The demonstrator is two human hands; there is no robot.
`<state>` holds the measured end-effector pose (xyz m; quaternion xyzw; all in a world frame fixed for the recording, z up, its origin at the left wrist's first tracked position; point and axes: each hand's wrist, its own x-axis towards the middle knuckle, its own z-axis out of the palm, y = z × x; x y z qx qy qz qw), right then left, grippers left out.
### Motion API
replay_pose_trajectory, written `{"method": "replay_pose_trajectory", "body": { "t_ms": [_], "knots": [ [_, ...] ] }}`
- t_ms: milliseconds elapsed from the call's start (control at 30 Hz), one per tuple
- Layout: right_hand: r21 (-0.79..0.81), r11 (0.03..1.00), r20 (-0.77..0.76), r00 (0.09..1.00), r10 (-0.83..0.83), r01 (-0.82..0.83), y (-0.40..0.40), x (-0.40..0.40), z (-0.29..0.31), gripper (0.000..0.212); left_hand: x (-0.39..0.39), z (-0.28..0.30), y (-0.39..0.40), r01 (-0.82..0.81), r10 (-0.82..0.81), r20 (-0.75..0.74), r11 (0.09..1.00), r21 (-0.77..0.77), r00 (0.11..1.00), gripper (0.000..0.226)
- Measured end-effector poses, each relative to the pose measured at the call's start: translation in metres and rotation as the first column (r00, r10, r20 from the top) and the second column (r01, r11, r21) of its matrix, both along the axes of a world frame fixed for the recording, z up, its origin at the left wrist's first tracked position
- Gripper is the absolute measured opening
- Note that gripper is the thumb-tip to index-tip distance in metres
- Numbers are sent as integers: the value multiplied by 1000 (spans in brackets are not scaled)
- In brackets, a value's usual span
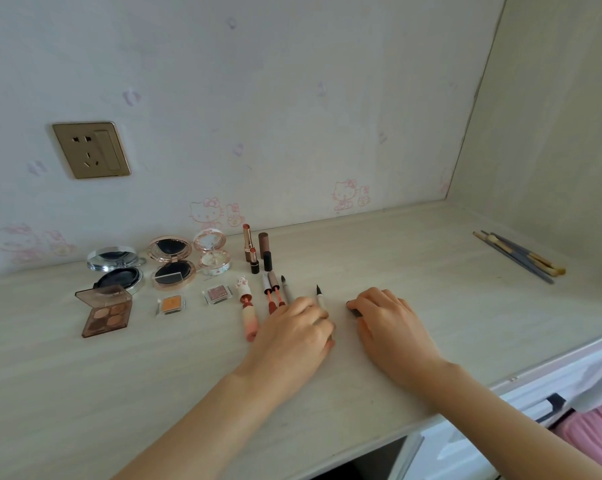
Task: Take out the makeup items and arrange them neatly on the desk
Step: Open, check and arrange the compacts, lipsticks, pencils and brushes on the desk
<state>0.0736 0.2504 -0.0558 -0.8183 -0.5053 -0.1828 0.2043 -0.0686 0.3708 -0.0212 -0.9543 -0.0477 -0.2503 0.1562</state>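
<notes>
Head view shows the eyeliner pen (322,299) lying on the counter (431,271), just right of the lip glosses (271,294). Left hand (294,332) pinches its light, stiff barrel; hold mid-barrel, away from the wet tip. Right hand (387,315) fingers curl around its dark cap (353,311).

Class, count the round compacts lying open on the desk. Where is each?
3, in a row near the wall: silver compact leftmost, rose-gold compact in the middle, small pink compact rightmost. None seems hidden.
</notes>
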Motion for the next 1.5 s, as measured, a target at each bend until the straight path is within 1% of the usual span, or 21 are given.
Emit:
{"method": "replay_pose_trajectory", "body": {
  "t_ms": [133,367,533,733,900,967,1033,1167,1267,1367,1500],
  "knots": [
    [-13,1000,-56,998,-2,1,6,-3,3,26,10,-15,9,62,-59,24,986,-152,998,6],
    [-52,998,-184,983,23,-33,20,-6,8,35,11,-13,13,-13,8,-24,979,-204,1000,9],
    [-34,998,-239,970,42,-52,32,-4,9,31,12,-12,14,-58,53,-27,965,-255,998,9],
    [1,996,-294,952,91,-95,40,-5,10,27,11,-5,11,-111,110,-21,962,-248,994,18],
    [9,992,-303,945,122,-125,44,-5,10,26,12,-7,14,-154,153,-26,947,-283,988,19],
    [7,991,-300,945,132,-136,45,-5,10,26,13,-11,17,-154,146,-49,931,-331,988,16],
    [9,989,-302,943,142,-146,45,-6,10,26,13,-11,18,-160,143,-73,918,-364,987,19],
    [3,987,-280,947,156,-162,45,-8,11,26,11,-5,14,-172,153,-83,926,-337,985,19],
    [-12,985,-270,949,163,-173,43,-6,11,28,10,-3,12,-161,138,-88,919,-360,986,27],
    [-58,987,-276,952,131,-153,38,-2,13,33,9,-1,12,-149,131,-76,925,-350,989,29],
    [-128,987,-259,964,63,-99,24,2,22,35,10,2,11,-132,111,-76,918,-374,991,26]
  ]
}}
